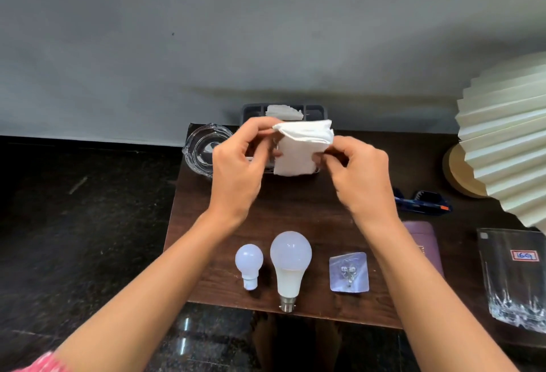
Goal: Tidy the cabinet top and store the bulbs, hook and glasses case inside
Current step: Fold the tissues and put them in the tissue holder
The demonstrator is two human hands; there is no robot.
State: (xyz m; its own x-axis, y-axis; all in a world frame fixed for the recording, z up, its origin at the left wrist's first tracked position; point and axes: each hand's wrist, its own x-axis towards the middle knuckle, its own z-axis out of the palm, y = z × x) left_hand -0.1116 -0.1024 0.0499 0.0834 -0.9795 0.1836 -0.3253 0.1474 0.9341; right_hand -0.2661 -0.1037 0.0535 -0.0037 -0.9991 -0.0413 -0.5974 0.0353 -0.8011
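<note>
Two edges of the tissue (298, 153) are pinched, left hand (236, 170) at 9 o'clock, right hand (363, 176) at 3; it is held spread, probably for wiping the cabinet top (295, 212).

Along the front edge of the tabletop (295, 212) lie the small bulb (249, 259), right of it the large bulb (291, 256), then the hook (349, 272). Behind them the left hand (236, 170) and right hand (362, 176) hold a tissue (298, 153) before the tissue holder (253, 111), with a glass dish (199, 150) to its left.
</note>
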